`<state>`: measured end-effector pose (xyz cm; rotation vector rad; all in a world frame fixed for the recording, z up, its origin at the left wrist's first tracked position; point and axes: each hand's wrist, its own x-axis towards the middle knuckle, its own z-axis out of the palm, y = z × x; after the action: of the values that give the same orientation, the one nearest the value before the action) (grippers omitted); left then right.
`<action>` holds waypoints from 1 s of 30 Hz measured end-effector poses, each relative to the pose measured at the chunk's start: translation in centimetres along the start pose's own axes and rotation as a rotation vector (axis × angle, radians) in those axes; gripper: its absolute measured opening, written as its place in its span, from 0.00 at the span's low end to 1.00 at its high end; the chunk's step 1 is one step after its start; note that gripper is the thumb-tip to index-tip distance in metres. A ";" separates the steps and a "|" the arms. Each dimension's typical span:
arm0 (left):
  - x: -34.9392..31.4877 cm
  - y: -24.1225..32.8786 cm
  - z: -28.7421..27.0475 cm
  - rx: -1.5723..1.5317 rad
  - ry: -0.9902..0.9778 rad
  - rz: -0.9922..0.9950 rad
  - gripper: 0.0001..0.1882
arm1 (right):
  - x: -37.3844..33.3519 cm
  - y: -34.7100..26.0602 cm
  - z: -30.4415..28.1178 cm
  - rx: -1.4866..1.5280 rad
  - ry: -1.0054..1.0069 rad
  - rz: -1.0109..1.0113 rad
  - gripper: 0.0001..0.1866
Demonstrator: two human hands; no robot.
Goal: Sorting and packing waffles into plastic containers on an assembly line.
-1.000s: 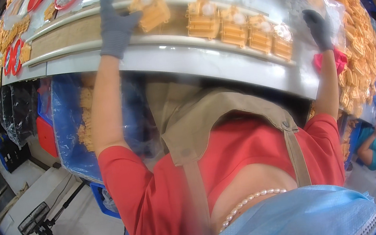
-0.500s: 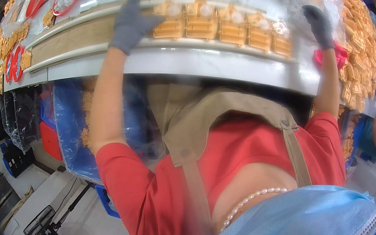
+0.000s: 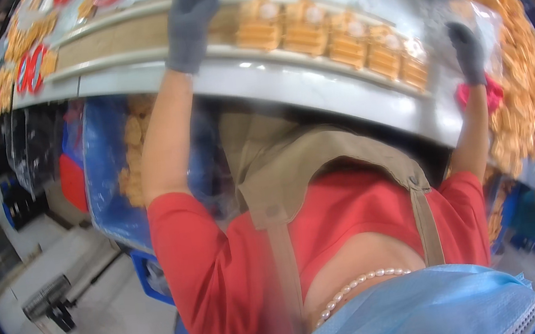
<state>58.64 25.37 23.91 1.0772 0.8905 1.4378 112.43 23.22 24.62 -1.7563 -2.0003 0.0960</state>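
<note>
My left hand, in a grey glove, reaches over the rails of a long wooden track with its fingers apart and nothing visible in them. To its right, a short gap away, orange plastic parts with whitish round pieces on top stand in a row along the track. My right hand, gloved too, is beyond the right end of the row, beside a clear plastic bag. Its fingers look curled but are blurred, so whether they hold anything does not show.
A large heap of orange parts lies at the right, near a pink cloth-like item. Red ring-shaped pieces lie at the left. Below the table, a blue bin lined with plastic holds orange pieces. A fan stands on the floor.
The whole view has shifted slightly, with blur. My left hand has turned: its thumb, earlier pointing at the nearest orange part, is now drawn away from it. My right hand remains near the bag.
</note>
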 end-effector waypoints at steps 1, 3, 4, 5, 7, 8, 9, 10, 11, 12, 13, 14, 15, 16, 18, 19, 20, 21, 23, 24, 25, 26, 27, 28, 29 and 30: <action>-1.2 0.9 -2.7 -0.080 0.026 -0.017 0.31 | -1.3 0.2 2.5 0.002 -0.011 0.032 0.12; -3.4 1.1 -10.9 -0.589 -0.245 0.108 0.25 | -4.3 0.5 5.7 0.390 0.054 0.133 0.13; -5.3 4.0 -11.7 -0.148 0.134 0.070 0.23 | -4.1 4.2 4.7 0.517 0.025 0.125 0.15; -8.0 5.6 -14.2 -0.009 0.276 0.079 0.22 | -3.9 2.2 4.4 0.755 -0.055 0.191 0.14; -12.7 5.3 -20.0 0.115 0.450 0.060 0.21 | -4.3 -4.2 3.5 0.538 -0.038 0.183 0.13; -16.0 6.3 -23.3 0.280 0.526 0.025 0.20 | -4.3 -7.3 3.6 0.466 -0.019 0.203 0.13; -18.9 6.2 -27.6 0.428 0.577 -0.016 0.20 | -4.6 -9.6 4.2 0.472 -0.003 0.263 0.14; -22.6 5.6 -31.8 0.519 0.693 -0.169 0.19 | -4.5 -11.1 5.0 0.478 0.012 0.320 0.14; -26.1 4.9 -36.1 0.607 0.800 -0.317 0.19 | -3.9 -12.6 5.8 0.326 0.010 0.301 0.16; -30.1 3.4 -39.8 0.895 0.754 -0.388 0.18 | -3.5 -12.8 6.0 0.326 -0.004 0.289 0.16; -33.3 2.2 -42.5 1.183 0.692 -0.457 0.19 | -2.8 -12.4 6.2 0.281 -0.030 0.290 0.17; -35.0 1.4 -43.5 1.201 0.700 -0.756 0.20 | -2.2 -12.3 6.7 0.231 -0.052 0.292 0.17; -36.4 0.7 -44.3 1.204 0.693 -1.059 0.22 | -1.5 -12.8 7.1 0.073 -0.083 0.282 0.17; -39.5 -0.5 -46.3 1.336 0.590 -1.031 0.23 | -1.0 -14.2 7.8 0.081 -0.090 0.271 0.17; -42.8 -2.6 -48.1 1.455 0.469 -1.005 0.24 | -1.0 -17.4 8.7 0.011 -0.078 0.314 0.19; -43.2 -3.5 -48.1 1.441 0.380 -1.043 0.23 | -1.1 -18.2 8.5 -0.003 -0.077 0.321 0.19; -42.3 -5.0 -47.8 1.421 0.279 -1.058 0.22 | -1.0 -18.6 7.5 0.061 -0.075 0.342 0.19; -41.3 -6.4 -47.8 1.476 0.103 -1.139 0.20 | -1.3 -18.9 6.2 0.124 -0.067 0.364 0.19; -41.0 -10.6 -48.0 1.684 -0.171 -1.125 0.17 | -0.4 -14.3 3.5 -0.037 -0.076 0.014 0.14; -42.8 -12.4 -51.1 1.720 -0.172 -1.046 0.17 | 0.8 -11.9 3.9 -0.221 -0.096 -0.312 0.12; -48.8 -10.7 -55.8 1.774 -0.050 -0.922 0.16 | 2.0 -12.9 6.6 -0.350 -0.154 -0.238 0.11; -56.7 -9.3 -58.4 1.797 0.036 -0.778 0.16 | 3.2 -16.0 9.1 -0.412 -0.009 -0.630 0.08; -50.0 -12.3 -53.4 1.571 -0.182 -1.080 0.23 | 0.7 -22.8 6.6 -0.590 -0.137 -0.236 0.06; -57.1 -9.0 -58.2 1.413 0.107 -1.198 0.26 | 2.2 -25.0 8.6 -0.357 -0.147 -0.283 0.05; -45.1 -10.2 -49.3 1.582 -0.279 -1.180 0.26 | 0.7 -22.8 6.2 -0.394 -0.126 -0.403 0.04; -45.8 -8.2 -50.2 1.427 -0.258 -1.055 0.22 | 1.2 -22.7 6.4 -0.507 -0.056 -0.530 0.03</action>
<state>14.00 -17.02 -6.00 1.3135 1.9378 -0.3939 89.05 21.94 27.37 -1.4201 -2.6228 -0.5840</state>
